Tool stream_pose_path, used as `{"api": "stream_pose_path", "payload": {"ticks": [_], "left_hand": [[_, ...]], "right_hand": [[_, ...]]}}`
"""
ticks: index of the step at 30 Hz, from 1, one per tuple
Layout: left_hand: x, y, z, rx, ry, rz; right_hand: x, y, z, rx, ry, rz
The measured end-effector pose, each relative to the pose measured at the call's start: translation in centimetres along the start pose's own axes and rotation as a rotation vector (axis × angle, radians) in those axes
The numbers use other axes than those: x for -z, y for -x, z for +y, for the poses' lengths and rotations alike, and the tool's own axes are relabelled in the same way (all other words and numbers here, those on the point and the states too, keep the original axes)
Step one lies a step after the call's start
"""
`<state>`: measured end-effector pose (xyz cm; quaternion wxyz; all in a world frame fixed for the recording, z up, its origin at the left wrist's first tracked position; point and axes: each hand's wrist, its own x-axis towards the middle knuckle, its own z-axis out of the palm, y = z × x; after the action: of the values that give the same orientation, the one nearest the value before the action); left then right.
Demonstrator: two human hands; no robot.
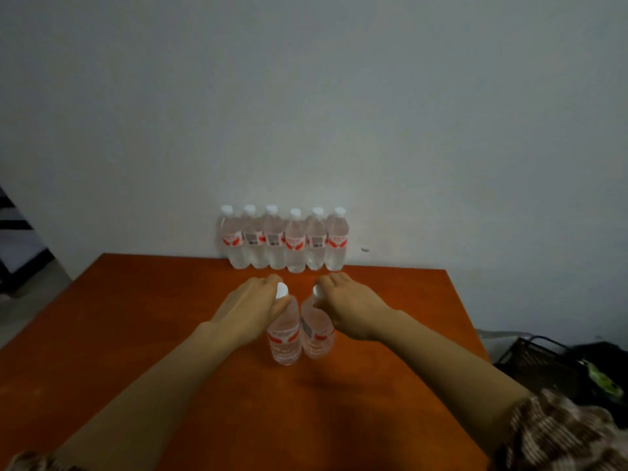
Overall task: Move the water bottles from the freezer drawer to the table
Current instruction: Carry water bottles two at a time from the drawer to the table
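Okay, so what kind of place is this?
Likely a plain room at home, not certain: a reddish wooden table against a bare white wall, a row of water bottles lined up on it, and a black wire basket beside the table.

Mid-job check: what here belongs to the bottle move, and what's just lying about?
Job: left hand gripping the left bottle by its neck; right hand gripping the right bottle; row of six bottles by the wall; table.
Lying about: black wire basket; green item beside it.
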<state>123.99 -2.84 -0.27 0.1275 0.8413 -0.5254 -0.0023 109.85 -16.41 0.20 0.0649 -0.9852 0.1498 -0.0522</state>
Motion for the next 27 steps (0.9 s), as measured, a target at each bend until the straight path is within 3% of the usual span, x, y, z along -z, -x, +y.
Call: {"api": "stream_pose_path", "payload": {"ticks": [12, 27], "left_hand": [[-0.2, -13.9, -18.4, -0.142, 0.08, -0.065], [-3.0, -23.0, -27.3, -0.145, 0.22, -0.105]], "right_hand": [[-4.0, -20.2, -2.3, -0.135, -0.04, -0.072], [-7.3, -32.3, -2.6, -0.328, -0.132, -0.122]]}}
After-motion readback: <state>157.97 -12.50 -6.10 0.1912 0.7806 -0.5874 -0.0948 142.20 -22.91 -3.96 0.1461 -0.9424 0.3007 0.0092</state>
